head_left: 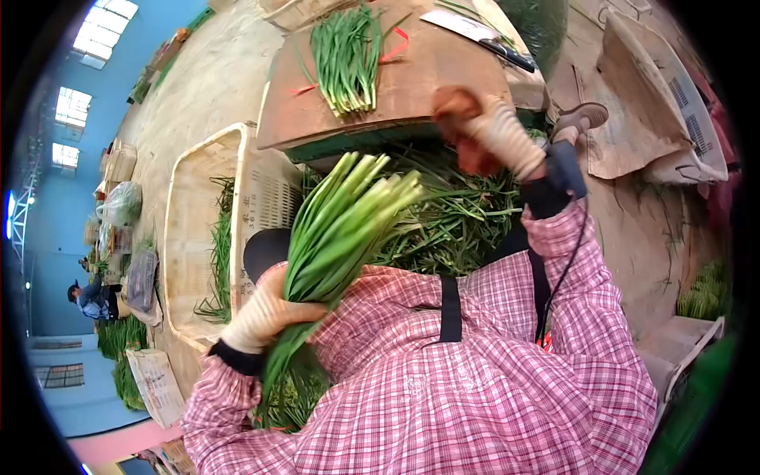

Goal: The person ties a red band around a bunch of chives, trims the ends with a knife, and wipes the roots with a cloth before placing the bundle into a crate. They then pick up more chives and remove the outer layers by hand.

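My left hand (289,311), with pale wrapping around it, is closed around a bunch of garlic chives (336,237). The pale stem ends point up and to the right, and the leaf ends hang below my fist. Over the near right edge of the brown board (435,71) is my right hand (487,131), its wrist and palm wrapped as well. Its fingers are rust-brown and smeared by motion, so I cannot make out their grip. On the board lies another bunch of chives (348,59), with red ties (394,47) beside it.
A knife (483,36) lies at the board's far right. Loose leaves (451,222) are heaped below the board, in front of my lap. A cream plastic crate (178,237) stands at the left with some leaves inside. Further left, a person (95,301) is among more produce.
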